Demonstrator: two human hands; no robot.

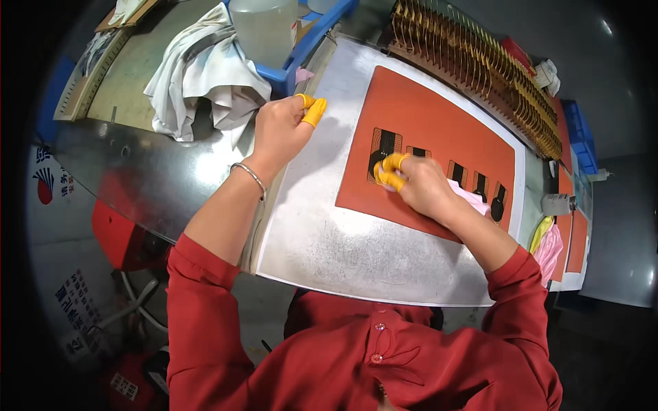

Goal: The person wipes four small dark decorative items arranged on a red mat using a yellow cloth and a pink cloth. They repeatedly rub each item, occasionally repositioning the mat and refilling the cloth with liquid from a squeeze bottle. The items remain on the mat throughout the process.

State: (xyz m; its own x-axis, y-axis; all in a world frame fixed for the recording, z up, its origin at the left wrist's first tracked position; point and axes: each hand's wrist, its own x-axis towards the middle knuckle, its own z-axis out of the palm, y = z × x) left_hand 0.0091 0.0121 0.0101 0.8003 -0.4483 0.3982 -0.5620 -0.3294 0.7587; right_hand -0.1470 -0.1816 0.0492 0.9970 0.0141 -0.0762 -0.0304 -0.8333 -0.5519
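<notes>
An orange-red mat (439, 130) lies on a grey metal sheet (343, 240), and several small brown and black parts (480, 183) sit in a row on it. My right hand (415, 183), with yellow finger cots, presses a pink cloth (469, 195) against the leftmost part (384, 145). My left hand (284, 127), also in yellow finger cots and wearing a thin bracelet, rests at the sheet's upper left edge with its fingers curled and nothing visible in them.
A crumpled white cloth (202, 68) lies on the bench at upper left beside a blue tray (308, 38) holding a clear plastic jug (264, 27). A long rack of brown parts (480, 61) runs behind the mat. Further mats and pink and yellow cloths (548, 246) sit at right.
</notes>
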